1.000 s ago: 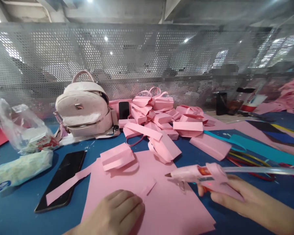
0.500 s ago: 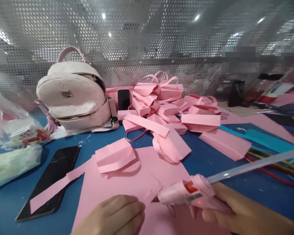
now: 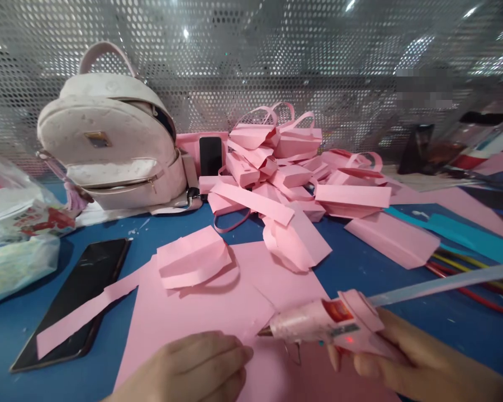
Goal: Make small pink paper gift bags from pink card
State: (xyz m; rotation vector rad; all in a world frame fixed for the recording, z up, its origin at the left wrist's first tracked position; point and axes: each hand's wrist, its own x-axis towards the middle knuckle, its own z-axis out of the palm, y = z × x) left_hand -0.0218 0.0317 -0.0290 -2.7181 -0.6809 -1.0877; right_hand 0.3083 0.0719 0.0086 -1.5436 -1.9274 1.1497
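Note:
In my right hand (image 3: 406,357) is a pink hot glue gun (image 3: 318,324), its metal nozzle pointing left and a small red light glowing on its side. A long translucent glue stick (image 3: 440,285) sticks out of its back end. My left hand (image 3: 197,365) rests low over a large pink paper sheet (image 3: 193,312), fingers curled and pressed together just left of the nozzle. What lies under those fingers is hidden. A folded pink paper piece (image 3: 193,257) sits on the sheet's far left corner, and a pink paper strip (image 3: 75,324) stretches over a black phone (image 3: 84,285).
A heap of folded pink paper bags (image 3: 272,162) with handles stands at the back, beside a pale backpack (image 3: 113,145) and an upright phone (image 3: 210,156). Plastic-wrapped packages (image 3: 19,262) lie left. Blue paper (image 3: 473,234) and coloured cords (image 3: 469,279) are at right.
The view has shifted slightly, so the backpack and left-hand things appear further left. The glue gun stays in my right hand, its nozzle near my left fingertips.

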